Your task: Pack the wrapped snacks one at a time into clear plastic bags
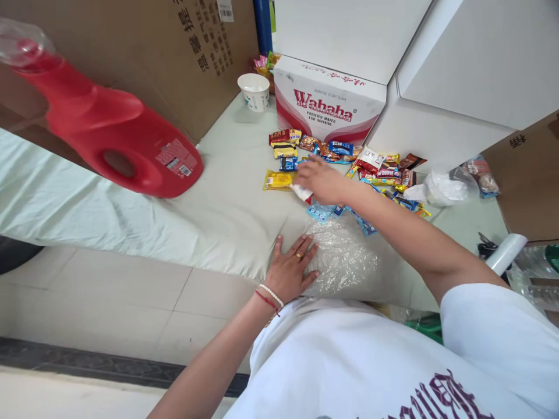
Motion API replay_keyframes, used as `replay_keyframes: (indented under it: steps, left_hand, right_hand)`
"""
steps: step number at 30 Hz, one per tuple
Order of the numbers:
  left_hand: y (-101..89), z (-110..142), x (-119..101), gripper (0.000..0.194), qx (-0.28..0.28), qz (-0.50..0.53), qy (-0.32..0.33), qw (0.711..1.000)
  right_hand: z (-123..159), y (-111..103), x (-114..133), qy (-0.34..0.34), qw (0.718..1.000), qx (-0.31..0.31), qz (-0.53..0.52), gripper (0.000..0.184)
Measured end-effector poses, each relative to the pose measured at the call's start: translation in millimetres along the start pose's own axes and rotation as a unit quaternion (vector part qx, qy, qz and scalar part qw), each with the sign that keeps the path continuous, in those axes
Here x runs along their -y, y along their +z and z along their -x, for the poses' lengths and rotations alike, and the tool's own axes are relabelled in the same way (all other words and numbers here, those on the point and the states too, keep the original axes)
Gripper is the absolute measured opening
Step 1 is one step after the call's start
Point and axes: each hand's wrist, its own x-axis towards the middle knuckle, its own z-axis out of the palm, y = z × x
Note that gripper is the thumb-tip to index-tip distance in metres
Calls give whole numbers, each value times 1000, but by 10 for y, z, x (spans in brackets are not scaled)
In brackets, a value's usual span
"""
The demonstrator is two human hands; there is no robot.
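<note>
My right hand (321,179) reaches over the snacks, its fingers curled down on a small white-and-red snack packet (301,192). Beside that packet lies a yellow snack packet (278,180). Just beyond the fingers are a blue packet (288,163), a yellow-and-black packet (285,150) and a dark red packet (279,137). Below the wrist, light blue packets (319,212) are partly covered by the arm. My left hand (292,265) rests flat with fingers spread at the edge of a clear plastic bag (349,256) on the cloth-covered table (227,215).
A white-and-red Wahaha carton (325,107) stands behind the snacks, with a paper cup (254,92) to its left. At left is a large red bottle (126,139). More wrapped snacks (384,174) and a white plastic bag (449,187) lie at right.
</note>
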Motion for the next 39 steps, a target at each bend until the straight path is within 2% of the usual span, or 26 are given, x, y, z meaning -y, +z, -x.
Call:
replay_keyframes:
  steps: [3, 5, 6, 8, 11, 14, 16, 18, 20, 22, 24, 26, 28, 31, 34, 36, 39]
  left_hand:
    - [6, 4, 15, 68, -7, 6, -19, 1000]
    - [6, -21, 36, 69, -10, 9, -33, 999]
    - [4, -40, 49, 70, -10, 10, -35, 999]
    - [-5, -79, 79, 69, -4, 14, -34, 999]
    - [-33, -90, 127, 65, -8, 13, -21, 1000]
    - [-77, 4, 192, 59, -31, 12, 28, 999]
    - [-104, 113, 250, 56, -12, 33, 111, 993]
    - [-116, 223, 311, 61, 31, 61, 179, 982]
    - [-107, 305, 356, 64, 61, 75, 187, 978]
    - [-86, 340, 372, 46, 64, 80, 169, 980]
    - [-75, 330, 362, 26, 53, 98, 155, 982]
    - [-95, 286, 344, 20, 42, 132, 137, 981]
    - [-158, 214, 334, 23, 43, 172, 105, 979]
    - [-303, 45, 342, 28, 53, 214, 35, 975]
    - [-412, -201, 356, 32, 55, 197, -41, 978]
    - [-420, -378, 350, 33, 56, 151, -90, 983]
    - [-344, -584, 297, 25, 48, 59, -148, 986]
  right_hand:
    - [513, -324, -87, 84, 992, -73, -65, 64]
    - [887, -403, 2, 99, 986, -73, -109, 64]
    - [1051, -374, 92, 95, 985, -64, -128, 64]
    - [1292, -182, 327, 85, 984, -33, -156, 63]
    - [1444, 274, 671, 113, 980, 14, -162, 64]
    - [1554, 580, 870, 165, 972, 4, -165, 64]
    - [1740, 627, 945, 184, 963, -48, -189, 60]
    - [2028, 621, 1024, 194, 950, -89, -227, 56]
    - [2354, 648, 1128, 196, 941, -88, -262, 56]
    - [2629, 741, 1239, 203, 935, -69, -282, 49]
    - [2791, 860, 1316, 224, 925, -80, -295, 31]
    - [2833, 932, 1325, 246, 908, -111, -320, 23]
    - [2790, 912, 1255, 256, 888, -123, -362, 25]
    - [2674, 753, 1037, 299, 844, -101, -434, 29]
    - [2558, 611, 765, 359, 809, -89, -458, 35]
    - [2474, 572, 590, 373, 818, -83, -430, 36]
    - [2307, 534, 382, 381, 873, -38, -302, 27]
